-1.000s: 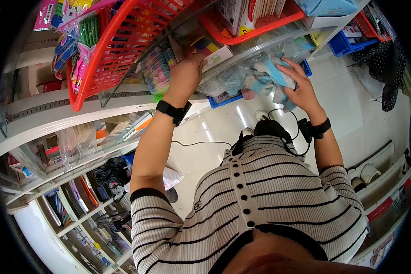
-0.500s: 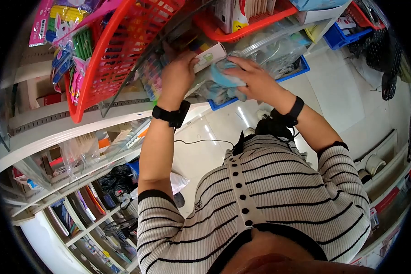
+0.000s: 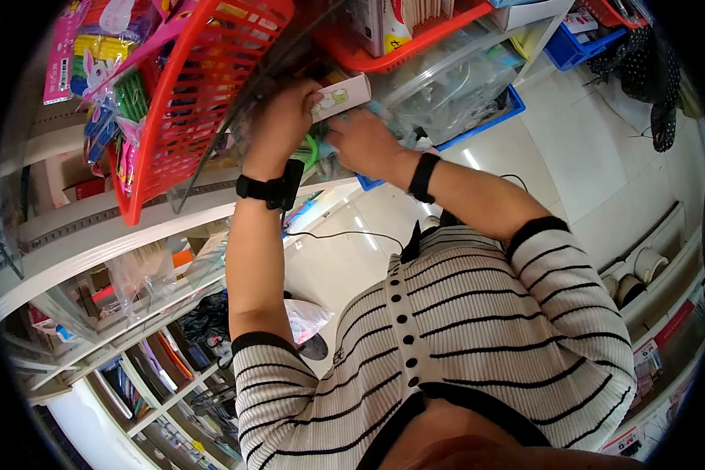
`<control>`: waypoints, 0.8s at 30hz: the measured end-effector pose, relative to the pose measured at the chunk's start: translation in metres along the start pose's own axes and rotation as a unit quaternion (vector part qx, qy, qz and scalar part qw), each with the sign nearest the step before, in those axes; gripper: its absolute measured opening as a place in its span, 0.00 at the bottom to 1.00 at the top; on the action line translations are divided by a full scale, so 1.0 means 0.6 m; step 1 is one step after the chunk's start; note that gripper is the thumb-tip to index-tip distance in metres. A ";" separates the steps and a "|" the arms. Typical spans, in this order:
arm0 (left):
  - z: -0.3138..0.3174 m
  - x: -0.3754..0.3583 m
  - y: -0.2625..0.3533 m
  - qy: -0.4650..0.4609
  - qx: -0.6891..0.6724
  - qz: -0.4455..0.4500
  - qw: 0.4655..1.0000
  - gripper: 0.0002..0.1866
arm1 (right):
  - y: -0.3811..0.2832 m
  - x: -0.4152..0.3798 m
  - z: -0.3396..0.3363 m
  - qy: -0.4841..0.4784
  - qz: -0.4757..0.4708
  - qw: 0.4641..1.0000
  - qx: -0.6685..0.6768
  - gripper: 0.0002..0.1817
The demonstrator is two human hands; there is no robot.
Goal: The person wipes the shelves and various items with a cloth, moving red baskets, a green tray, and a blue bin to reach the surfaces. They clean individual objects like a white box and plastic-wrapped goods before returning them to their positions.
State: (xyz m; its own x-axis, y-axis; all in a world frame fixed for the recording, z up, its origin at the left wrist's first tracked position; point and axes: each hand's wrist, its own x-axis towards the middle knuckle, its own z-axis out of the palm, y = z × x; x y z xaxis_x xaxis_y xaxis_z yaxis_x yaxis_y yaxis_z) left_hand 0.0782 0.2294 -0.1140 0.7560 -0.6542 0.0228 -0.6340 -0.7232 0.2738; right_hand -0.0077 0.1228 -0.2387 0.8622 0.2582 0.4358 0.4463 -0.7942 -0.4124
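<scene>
My left hand [image 3: 283, 121] reaches over the shelf with its fingers closed on the near end of a slim white box [image 3: 341, 98] that has a green picture on it. Just below the box, my right hand [image 3: 366, 143] is bent down at the shelf edge, its fingers curled over a light blue and grey cloth. Most of that cloth is hidden under the hand. A bright green curved rim [image 3: 312, 153] shows between my two hands.
Left of my hands hangs a red plastic basket [image 3: 182, 117] with packets of coloured sticks. Another red basket [image 3: 399, 56] stands behind. A clear plastic bag [image 3: 454, 82] lies in a blue tray [image 3: 489, 119] on the right. Shelves [image 3: 164, 392] run below left.
Both hands have moved left, the right one further, so that it now sits close beside the left. The white box has shifted left with my left hand. The blue cloth is now mostly covered.
</scene>
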 end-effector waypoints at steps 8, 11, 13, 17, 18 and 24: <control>-0.006 -0.006 0.004 0.013 -0.019 -0.002 1.000 0.11 | 0.074 -0.035 -0.080 -0.044 0.031 0.990 -0.131 0.18; 0.003 -0.006 -0.008 0.003 -0.011 -0.009 1.000 0.11 | 0.098 -0.039 -0.079 0.010 0.073 0.985 -0.154 0.16; 0.003 -0.007 -0.006 0.018 -0.017 0.004 1.000 0.11 | 0.096 -0.040 -0.077 0.028 0.070 0.986 -0.150 0.18; 0.011 0.000 -0.015 0.017 -0.049 0.007 0.999 0.10 | 0.049 -0.020 -0.048 -0.048 0.100 0.979 -0.171 0.16; 0.012 0.001 -0.017 0.018 -0.049 0.007 0.999 0.10 | 0.038 -0.018 -0.039 -0.040 0.099 0.977 -0.185 0.16; 0.005 0.012 -0.019 0.014 -0.012 0.011 1.000 0.10 | 0.021 -0.019 -0.043 -0.038 0.129 0.976 -0.170 0.17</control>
State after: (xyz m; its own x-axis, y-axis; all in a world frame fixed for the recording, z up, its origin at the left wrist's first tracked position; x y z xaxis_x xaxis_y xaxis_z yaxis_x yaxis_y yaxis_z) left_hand 0.0902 0.2321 -0.1198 0.7468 -0.6628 0.0556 -0.6462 -0.7033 0.2963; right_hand -0.0179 0.0954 -0.2280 0.9564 0.0553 0.2868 0.1180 -0.9713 -0.2063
